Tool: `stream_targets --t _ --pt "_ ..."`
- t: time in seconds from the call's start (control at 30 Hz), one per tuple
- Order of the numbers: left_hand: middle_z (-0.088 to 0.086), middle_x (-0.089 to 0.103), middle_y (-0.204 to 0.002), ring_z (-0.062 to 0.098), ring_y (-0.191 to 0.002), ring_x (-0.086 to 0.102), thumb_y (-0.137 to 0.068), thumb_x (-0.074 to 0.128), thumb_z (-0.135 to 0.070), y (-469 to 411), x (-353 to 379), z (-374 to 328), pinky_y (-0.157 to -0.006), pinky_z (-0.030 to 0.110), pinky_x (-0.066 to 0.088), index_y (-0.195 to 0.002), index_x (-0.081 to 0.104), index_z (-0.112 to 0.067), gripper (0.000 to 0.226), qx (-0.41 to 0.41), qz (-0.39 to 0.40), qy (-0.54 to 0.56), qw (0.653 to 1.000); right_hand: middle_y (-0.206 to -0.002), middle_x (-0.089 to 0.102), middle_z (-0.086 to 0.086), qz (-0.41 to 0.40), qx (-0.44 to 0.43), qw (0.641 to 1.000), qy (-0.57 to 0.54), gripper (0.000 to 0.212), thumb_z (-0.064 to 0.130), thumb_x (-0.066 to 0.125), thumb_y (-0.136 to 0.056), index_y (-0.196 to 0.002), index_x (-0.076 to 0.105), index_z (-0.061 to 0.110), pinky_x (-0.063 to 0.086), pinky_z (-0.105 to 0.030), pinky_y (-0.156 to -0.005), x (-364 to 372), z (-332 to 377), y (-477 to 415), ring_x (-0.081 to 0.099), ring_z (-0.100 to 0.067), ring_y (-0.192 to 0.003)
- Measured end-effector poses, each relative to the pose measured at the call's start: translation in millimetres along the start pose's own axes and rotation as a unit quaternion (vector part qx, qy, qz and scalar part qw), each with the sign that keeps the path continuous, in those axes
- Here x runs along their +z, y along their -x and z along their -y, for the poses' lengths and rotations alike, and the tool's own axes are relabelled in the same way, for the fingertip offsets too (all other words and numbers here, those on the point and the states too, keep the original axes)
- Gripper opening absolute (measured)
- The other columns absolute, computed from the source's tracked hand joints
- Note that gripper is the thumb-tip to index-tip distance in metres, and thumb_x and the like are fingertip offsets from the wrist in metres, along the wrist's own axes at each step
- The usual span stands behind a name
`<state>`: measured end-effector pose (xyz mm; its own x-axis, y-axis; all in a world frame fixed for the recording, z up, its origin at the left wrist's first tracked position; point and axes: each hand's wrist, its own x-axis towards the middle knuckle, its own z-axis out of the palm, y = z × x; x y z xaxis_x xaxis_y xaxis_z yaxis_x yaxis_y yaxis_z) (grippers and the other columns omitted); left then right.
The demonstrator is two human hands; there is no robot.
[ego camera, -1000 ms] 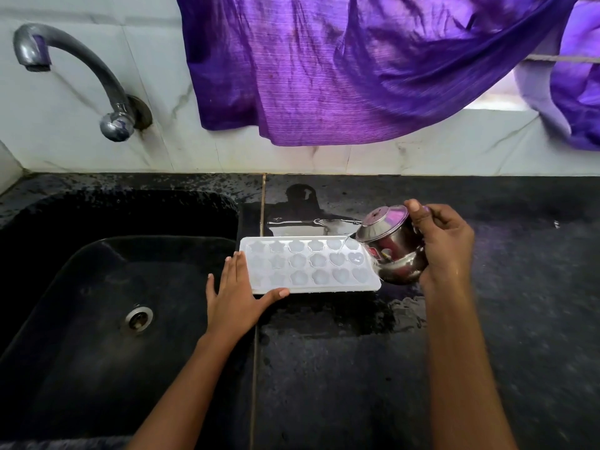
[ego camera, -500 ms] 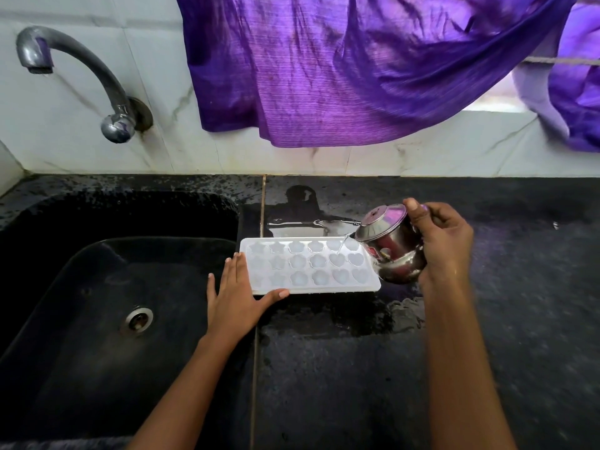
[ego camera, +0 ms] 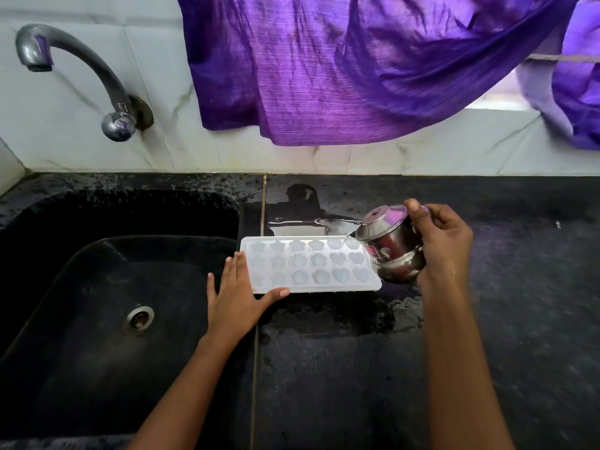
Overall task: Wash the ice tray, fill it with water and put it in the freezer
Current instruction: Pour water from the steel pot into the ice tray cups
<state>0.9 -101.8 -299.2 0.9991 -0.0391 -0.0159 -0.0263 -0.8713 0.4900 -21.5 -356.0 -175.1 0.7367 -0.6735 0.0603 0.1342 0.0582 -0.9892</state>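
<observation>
In the head view, your right hand point(ego camera: 444, 245) is wrapped around a tilted steel pot point(ego camera: 391, 245), trickling water into the white ice tray point(ego camera: 311, 266) on the wet black counter point(ego camera: 454, 336) beside the sink point(ego camera: 97, 287). Your left hand point(ego camera: 235, 295) lies flat, fingers spread, bracing the tray's left end.

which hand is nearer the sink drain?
Left. The left hand rests flat at the ice tray's sink-side end, just right of the drain. The right hand holds the steel pot beyond the tray.
</observation>
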Motion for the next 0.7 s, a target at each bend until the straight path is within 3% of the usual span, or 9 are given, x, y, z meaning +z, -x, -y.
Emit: stream_targets --t 0.13,0.37,0.7 --pt "-0.001 0.003 -0.160 0.010 -0.146 -0.004 -0.057 0.029 -0.088 0 -1 0 -0.115 0.042 -0.010 -0.151 -0.002 -0.016 0.122 0.001 0.002 -0.001 1.000 -0.087 0.069 0.000 -0.003 0.021 0.999 -0.043 0.015 0.029 0.074 -0.075 -0.071 0.061 0.021 0.050 -0.016 -0.053 0 -3 0 0.063 -0.011 -0.080" --pt "-0.001 0.004 -0.160 0.010 -0.146 -0.003 -0.057 0.029 -0.088 0 -1 -1 -0.116 0.043 -0.008 -0.151 0.000 -0.015 0.122 0.000 -0.001 -0.001 1.000 -0.088 0.070 -0.002 0.018 0.028 0.998 -0.056 0.014 0.029 0.074 -0.075 -0.071 0.062 0.021 0.051 -0.017 -0.056 10 -5 2 0.065 -0.013 -0.082" --pt "-0.001 0.003 -0.160 0.010 -0.146 -0.004 -0.056 0.026 -0.088 1 -2 -1 -0.116 0.043 -0.009 -0.151 -0.002 -0.016 0.123 0.000 0.001 0.000 1.000 -0.070 0.064 0.007 0.044 0.023 0.999 0.004 0.015 0.026 0.074 -0.075 -0.069 0.061 0.021 0.048 -0.024 -0.060 21 -6 9 0.058 -0.004 -0.064"
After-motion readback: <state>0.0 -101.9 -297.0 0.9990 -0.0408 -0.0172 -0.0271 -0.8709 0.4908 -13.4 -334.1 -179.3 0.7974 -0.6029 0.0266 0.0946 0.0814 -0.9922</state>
